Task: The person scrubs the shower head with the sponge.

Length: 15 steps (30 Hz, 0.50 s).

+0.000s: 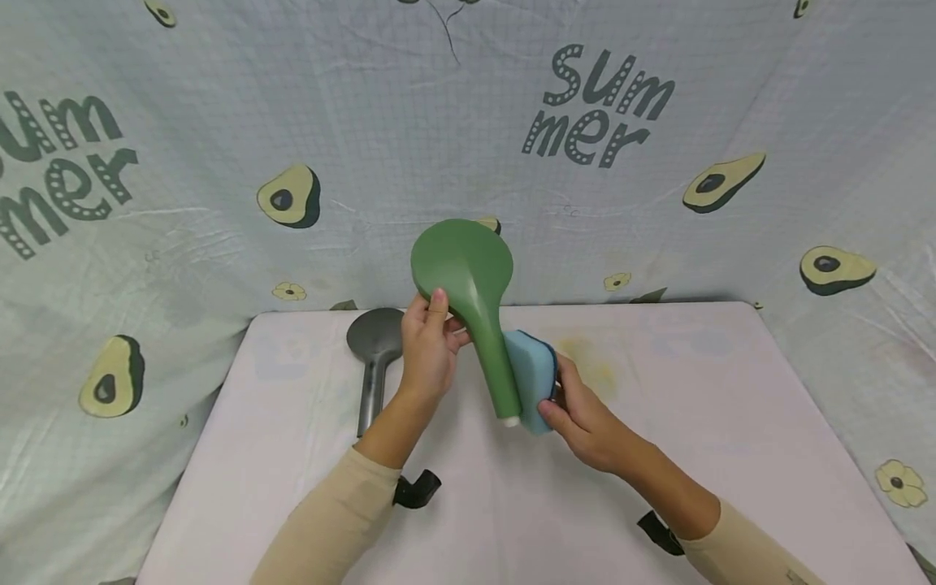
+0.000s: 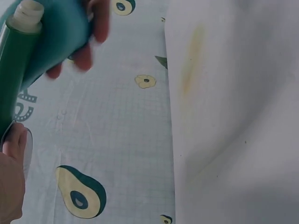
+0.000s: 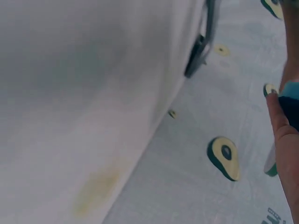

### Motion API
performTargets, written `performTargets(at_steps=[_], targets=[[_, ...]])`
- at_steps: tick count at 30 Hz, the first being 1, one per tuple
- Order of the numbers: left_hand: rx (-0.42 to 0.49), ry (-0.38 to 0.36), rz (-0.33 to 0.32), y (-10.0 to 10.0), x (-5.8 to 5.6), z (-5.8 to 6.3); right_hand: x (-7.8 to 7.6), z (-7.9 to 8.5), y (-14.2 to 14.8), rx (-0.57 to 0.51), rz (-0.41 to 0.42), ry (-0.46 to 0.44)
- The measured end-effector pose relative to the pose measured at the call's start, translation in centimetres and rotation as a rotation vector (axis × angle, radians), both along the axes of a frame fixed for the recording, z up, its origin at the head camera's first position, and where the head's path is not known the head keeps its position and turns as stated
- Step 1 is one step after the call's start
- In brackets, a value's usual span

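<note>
A green shower head [image 1: 459, 262] is held up over the table, its round head away from the person and its handle sloping down to a white threaded end [image 2: 28, 15]. My left hand [image 1: 430, 349] grips it by the neck, thumb on top. In my right hand [image 1: 588, 418] is a light blue sponge [image 1: 530, 374] with a dark blue backing [image 3: 290, 109]. The sponge's pale side lies against the right side of the handle, near its lower end. The shower head's spray face is turned out of sight.
On the left of the white table [image 1: 695, 390] lies a dark grey shower head [image 1: 373, 335], partly behind the left forearm. Black straps show beside both forearms. A patterned cloth [image 1: 409, 122] hangs behind the table, and a yellowish stain [image 1: 588, 366] marks the tabletop.
</note>
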<state>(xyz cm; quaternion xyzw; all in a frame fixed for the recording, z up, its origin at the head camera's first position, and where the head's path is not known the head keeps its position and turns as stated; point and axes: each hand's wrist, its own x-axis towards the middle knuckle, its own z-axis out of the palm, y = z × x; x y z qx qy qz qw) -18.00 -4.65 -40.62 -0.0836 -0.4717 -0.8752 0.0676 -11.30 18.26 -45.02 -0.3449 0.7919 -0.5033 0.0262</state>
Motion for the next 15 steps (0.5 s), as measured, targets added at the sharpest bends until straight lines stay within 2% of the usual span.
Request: performTargets(at_steps=[3,5,7,9,15], targets=[[0.005,0.003,0.014,-0.3,-0.3,0.4,1.1,-1.1,0.9,0.024,0.041,0.004],[0.009,-0.003,0.024,-0.5,-0.4,0.6,1.6,-1.4,1.4,0.063,0.044,0.037],[0.009,-0.009,0.031,-0.7,-0.5,0.8,1.6,-1.4,1.7,0.106,0.041,0.112],[0.004,-0.012,0.041,-0.8,-0.5,0.8,1.3,-1.2,1.9,0.163,0.015,0.253],[-0.064,-0.043,0.090,-0.5,-0.4,0.7,0.2,-0.3,1.4,0.300,-0.061,0.792]])
